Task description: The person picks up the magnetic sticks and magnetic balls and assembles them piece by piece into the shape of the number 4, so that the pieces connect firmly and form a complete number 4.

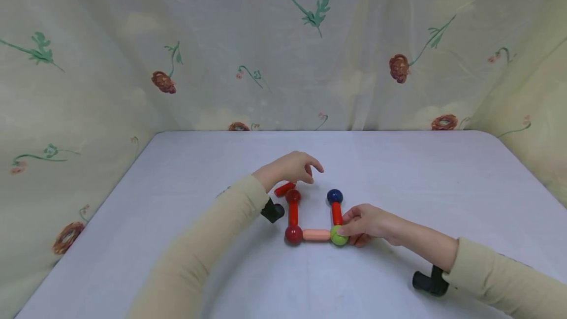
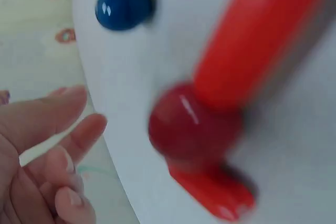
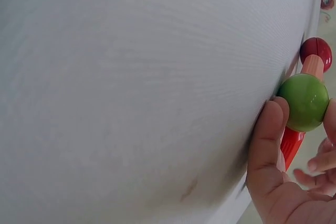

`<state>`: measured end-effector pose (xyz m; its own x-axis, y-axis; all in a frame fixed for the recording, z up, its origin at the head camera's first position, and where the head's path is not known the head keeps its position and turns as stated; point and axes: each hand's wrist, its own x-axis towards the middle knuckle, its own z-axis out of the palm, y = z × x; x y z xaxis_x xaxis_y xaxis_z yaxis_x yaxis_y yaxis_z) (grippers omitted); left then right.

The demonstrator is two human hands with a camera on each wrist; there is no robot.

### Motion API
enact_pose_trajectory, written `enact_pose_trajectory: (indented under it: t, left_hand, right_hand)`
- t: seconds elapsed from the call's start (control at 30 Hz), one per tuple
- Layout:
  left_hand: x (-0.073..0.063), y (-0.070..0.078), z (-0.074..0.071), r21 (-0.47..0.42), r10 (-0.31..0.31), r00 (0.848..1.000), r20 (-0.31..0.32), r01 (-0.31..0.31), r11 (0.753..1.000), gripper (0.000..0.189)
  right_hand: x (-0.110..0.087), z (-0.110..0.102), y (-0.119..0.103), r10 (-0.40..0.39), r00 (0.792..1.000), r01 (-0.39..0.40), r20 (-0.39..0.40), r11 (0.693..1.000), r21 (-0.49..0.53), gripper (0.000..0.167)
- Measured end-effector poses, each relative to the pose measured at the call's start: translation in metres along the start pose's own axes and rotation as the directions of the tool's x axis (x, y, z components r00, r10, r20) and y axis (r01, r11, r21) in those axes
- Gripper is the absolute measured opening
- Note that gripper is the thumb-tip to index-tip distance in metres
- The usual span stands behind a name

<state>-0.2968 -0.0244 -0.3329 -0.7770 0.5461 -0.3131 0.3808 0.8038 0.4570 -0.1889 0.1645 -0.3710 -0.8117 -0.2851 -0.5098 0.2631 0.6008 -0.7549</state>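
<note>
A U-shaped figure of balls and rods lies on the table. My right hand (image 1: 369,223) pinches its green ball (image 3: 304,102) between thumb and fingers, at the near right corner. From there a pink rod (image 1: 316,235) runs left to a dark red ball (image 1: 294,234), and a red rod (image 1: 337,213) leads away to a blue ball (image 1: 334,196). On the left side another red rod (image 1: 293,214) ends in a second dark red ball (image 2: 194,124). My left hand (image 1: 294,167) is held beyond it, fingers loosely bent, holding nothing. A short red piece (image 1: 284,189) lies by that ball.
The white-covered table (image 1: 421,176) has a rounded far edge. Behind and beside it hangs a flowered curtain (image 1: 212,38). A black wrist camera (image 1: 272,210) sits under the left sleeve near the figure, another camera (image 1: 431,282) under the right sleeve.
</note>
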Motion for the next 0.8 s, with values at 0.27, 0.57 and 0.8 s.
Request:
enact_pose_trajectory:
  t: [0.27, 0.57, 0.8]
  left_hand:
    - [-0.014, -0.035, 0.001, -0.022, -0.192, 0.981, -0.043, 0.191, 0.981, 0.032]
    - [-0.017, -0.047, 0.009, 0.045, -0.208, 0.977, -0.036, 0.21, 0.977, 0.025]
    - [-0.017, -0.048, 0.011, 0.157, -0.217, 0.976, -0.014, 0.217, 0.963, 0.017]
  right_hand:
    - [0.001, 0.0, 0.001, -0.017, 1.0, 0.017, 0.006, 1.0, 0.002, 0.038]
    - [0.0, -0.001, 0.0, -0.01, 1.0, 0.01, 0.003, 1.0, -0.005, 0.04]
    - [0.001, -0.002, 0.001, -0.007, 1.0, 0.007, 0.007, 1.0, -0.007, 0.04]
